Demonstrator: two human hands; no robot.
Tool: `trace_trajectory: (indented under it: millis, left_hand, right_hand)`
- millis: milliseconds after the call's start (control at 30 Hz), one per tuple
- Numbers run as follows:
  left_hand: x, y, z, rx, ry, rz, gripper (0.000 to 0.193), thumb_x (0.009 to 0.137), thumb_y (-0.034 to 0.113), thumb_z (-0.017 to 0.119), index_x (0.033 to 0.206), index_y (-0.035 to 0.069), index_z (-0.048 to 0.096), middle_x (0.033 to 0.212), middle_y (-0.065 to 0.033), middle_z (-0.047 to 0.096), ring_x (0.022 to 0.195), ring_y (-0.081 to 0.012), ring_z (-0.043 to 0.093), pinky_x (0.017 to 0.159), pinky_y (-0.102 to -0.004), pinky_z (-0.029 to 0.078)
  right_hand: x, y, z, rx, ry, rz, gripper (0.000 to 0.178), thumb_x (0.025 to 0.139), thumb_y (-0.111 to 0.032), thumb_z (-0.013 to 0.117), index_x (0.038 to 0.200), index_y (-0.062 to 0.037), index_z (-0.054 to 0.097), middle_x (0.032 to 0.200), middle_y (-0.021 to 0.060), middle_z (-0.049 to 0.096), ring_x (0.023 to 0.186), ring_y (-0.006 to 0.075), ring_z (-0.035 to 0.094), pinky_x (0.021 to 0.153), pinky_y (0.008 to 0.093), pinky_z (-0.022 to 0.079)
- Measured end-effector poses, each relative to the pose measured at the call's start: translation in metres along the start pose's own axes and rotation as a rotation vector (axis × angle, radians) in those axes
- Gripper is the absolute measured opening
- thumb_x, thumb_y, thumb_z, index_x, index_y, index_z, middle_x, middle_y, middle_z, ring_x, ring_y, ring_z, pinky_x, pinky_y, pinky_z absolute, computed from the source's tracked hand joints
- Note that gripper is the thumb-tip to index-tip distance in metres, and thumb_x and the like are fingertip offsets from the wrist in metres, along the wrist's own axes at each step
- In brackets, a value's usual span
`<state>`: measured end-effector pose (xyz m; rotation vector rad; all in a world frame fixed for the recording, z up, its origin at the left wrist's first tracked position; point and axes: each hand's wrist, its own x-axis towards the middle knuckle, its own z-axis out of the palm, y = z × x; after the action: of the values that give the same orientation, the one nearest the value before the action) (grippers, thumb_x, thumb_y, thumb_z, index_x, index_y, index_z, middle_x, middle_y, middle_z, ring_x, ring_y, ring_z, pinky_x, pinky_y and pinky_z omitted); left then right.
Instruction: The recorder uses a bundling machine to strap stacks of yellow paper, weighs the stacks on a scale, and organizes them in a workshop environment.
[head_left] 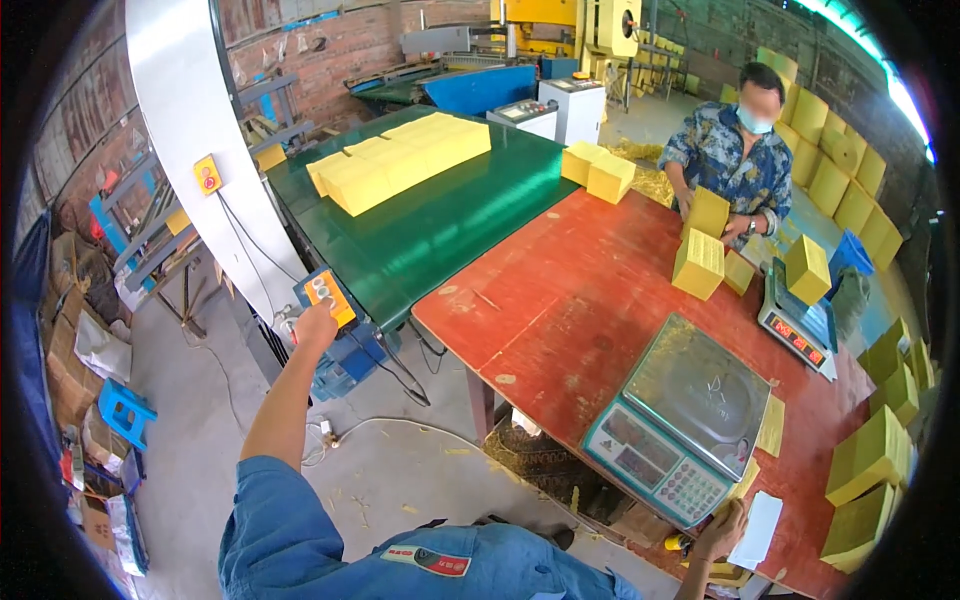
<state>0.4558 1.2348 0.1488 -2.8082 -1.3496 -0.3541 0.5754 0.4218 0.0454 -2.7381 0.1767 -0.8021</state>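
Observation:
My left hand (315, 326) is at the orange control box (330, 297) on the near end of the green conveyor belt (430, 215). Its fingers are curled, touching the box by its round buttons. My right hand (720, 532) rests at the near edge of the red table (520, 285), fingers apart, between a digital scale (690, 400) and a pale sheet of paper (758, 528). Nothing shows on the scale's metal pan. A row of yellow paper stacks (400, 160) lies on the belt.
Across the table a masked co-worker (735, 150) holds a yellow stack (707, 212) with both hands. Yellow blocks (698, 265) and a second scale (797, 315) with a block on it stand nearby. More stacks (868, 455) line the right edge. A blue stool (127, 413) stands at left.

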Motion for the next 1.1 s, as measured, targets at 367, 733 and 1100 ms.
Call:
trace_trajectory:
  millis: [367,733,1100]
  left_hand:
    - [0.003,-0.007,0.007,-0.01,0.042,0.015,0.036,0.087,0.014,0.05,0.121,0.013,0.06,0.099,-0.0208,0.069,0.093,-0.0364,0.067,0.078,-0.0496,0.052]
    - [0.004,-0.001,0.0,-0.033,-0.03,-0.058,0.043,0.08,0.01,0.055,0.123,0.013,0.06,0.105,-0.0187,0.068,0.098,-0.036,0.065,0.083,-0.0483,0.05]
    - [0.003,-0.001,-0.001,-0.027,0.003,-0.053,0.043,0.08,0.01,0.056,0.122,0.014,0.061,0.103,-0.0198,0.068,0.096,-0.0367,0.065,0.081,-0.0489,0.051]
  right_hand:
    - [0.0,0.005,0.004,-0.016,0.037,-0.036,0.022,0.09,-0.012,0.051,0.109,-0.0037,0.059,0.119,0.0131,0.061,0.111,0.034,0.055,0.095,0.0435,0.041]
    - [0.001,-0.004,-0.002,-0.033,-0.031,0.027,0.024,0.091,-0.012,0.05,0.11,-0.0026,0.06,0.122,0.0126,0.061,0.115,0.0336,0.053,0.099,0.0429,0.039]
    - [0.001,-0.004,0.001,-0.014,-0.027,0.045,0.025,0.089,-0.013,0.051,0.11,-0.0034,0.061,0.122,0.0121,0.061,0.115,0.0339,0.054,0.098,0.0433,0.04]
